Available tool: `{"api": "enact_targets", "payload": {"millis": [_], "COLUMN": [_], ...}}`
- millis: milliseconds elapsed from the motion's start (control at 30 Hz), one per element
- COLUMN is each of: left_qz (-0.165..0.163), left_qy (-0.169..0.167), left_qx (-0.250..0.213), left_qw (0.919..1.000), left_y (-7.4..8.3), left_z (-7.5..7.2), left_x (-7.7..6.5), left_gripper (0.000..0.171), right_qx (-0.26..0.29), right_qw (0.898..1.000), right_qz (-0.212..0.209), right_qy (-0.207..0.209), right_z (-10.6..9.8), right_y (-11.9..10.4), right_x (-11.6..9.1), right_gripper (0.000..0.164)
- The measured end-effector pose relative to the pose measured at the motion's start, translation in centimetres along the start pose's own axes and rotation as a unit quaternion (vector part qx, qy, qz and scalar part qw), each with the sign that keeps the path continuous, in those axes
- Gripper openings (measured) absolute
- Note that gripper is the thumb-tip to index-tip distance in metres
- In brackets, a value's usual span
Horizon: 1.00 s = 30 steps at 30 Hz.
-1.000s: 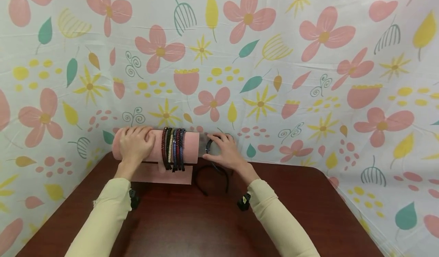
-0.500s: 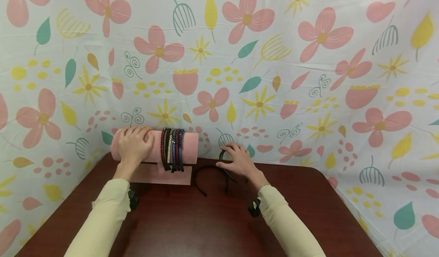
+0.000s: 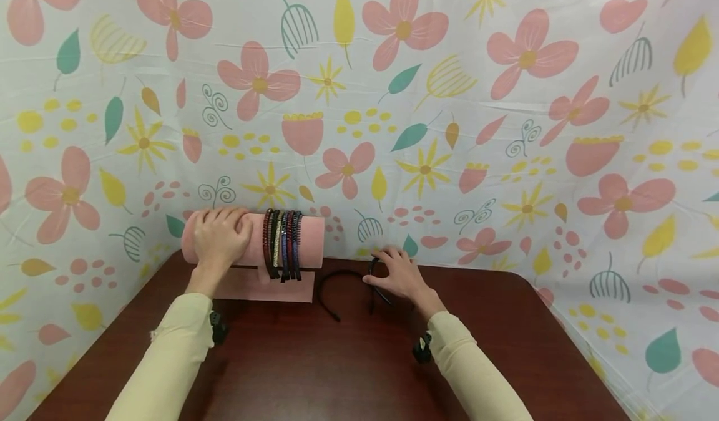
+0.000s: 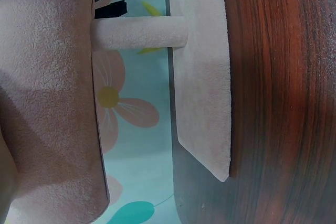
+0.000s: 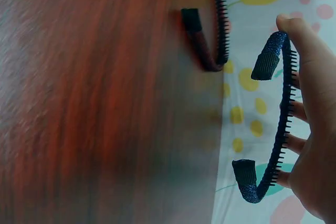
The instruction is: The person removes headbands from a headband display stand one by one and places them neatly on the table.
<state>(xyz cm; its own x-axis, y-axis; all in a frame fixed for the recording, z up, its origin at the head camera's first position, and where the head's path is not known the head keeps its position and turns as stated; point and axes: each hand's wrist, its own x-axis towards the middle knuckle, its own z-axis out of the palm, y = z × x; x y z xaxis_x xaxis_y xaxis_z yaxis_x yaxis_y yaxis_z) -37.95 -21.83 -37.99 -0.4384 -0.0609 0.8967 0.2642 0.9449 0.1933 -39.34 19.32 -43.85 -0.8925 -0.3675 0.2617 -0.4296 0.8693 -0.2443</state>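
Note:
My left hand (image 3: 219,237) grips the left end of a pink plush headband stand (image 3: 312,241), fingers over the top of its roll. Several glittery toothed headbands (image 3: 283,245) hang side by side round the roll, right of that hand. To the right of the stand, my right hand (image 3: 400,274) holds a dark blue headband (image 5: 283,114) with a row of small comb teeth. Its thumb is at one bend and the fingers lie along the toothed side. The left wrist view shows the roll (image 4: 52,87), its post (image 4: 139,32) and the flat base (image 4: 202,77).
Another dark headband (image 3: 320,293) with a reddish end lies on the brown wooden table (image 3: 314,365), between the stand and my right hand. A flowered cloth (image 3: 348,96) hangs right behind the table's back edge.
My right hand has moved right with the blue headband, away from the stand's right end, and sunk lower towards the table. The left hand stays on the roll.

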Motion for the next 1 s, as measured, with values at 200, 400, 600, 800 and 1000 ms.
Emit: {"api": "enact_targets", "payload": {"millis": [200, 400, 600, 800, 1000], "left_qz": [-0.007, -0.005, -0.003, -0.001, 0.006], "left_qy": [-0.015, -0.013, -0.015, -0.007, 0.016], "left_qx": [-0.001, 0.002, 0.003, 0.001, 0.000], "left_qw": [0.9999, 0.9999, 0.9999, 1.0000, 0.9999], "left_y": [-0.1, -0.1, 0.0, -0.1, -0.2], "left_z": [-0.1, -0.1, -0.1, 0.2, 0.4], "left_x": [-0.1, 0.0, -0.1, -0.1, -0.1], "left_gripper": [0.038, 0.038, 0.038, 0.038, 0.037], "right_qx": [-0.006, -0.009, -0.001, -0.006, -0.007], "right_qw": [1.000, 1.000, 1.000, 1.000, 0.998], "right_qz": [0.025, 0.023, 0.026, 0.026, 0.050], "right_qy": [-0.015, -0.008, -0.014, -0.013, -0.025], "right_z": [0.6, 0.8, 1.0, 1.2, 1.6], "right_y": [0.8, 1.1, 1.1, 1.5, 1.9], "right_x": [-0.4, -0.4, -0.4, -0.3, -0.3], "right_gripper": [0.080, 0.079, 0.079, 0.077, 0.078]}}
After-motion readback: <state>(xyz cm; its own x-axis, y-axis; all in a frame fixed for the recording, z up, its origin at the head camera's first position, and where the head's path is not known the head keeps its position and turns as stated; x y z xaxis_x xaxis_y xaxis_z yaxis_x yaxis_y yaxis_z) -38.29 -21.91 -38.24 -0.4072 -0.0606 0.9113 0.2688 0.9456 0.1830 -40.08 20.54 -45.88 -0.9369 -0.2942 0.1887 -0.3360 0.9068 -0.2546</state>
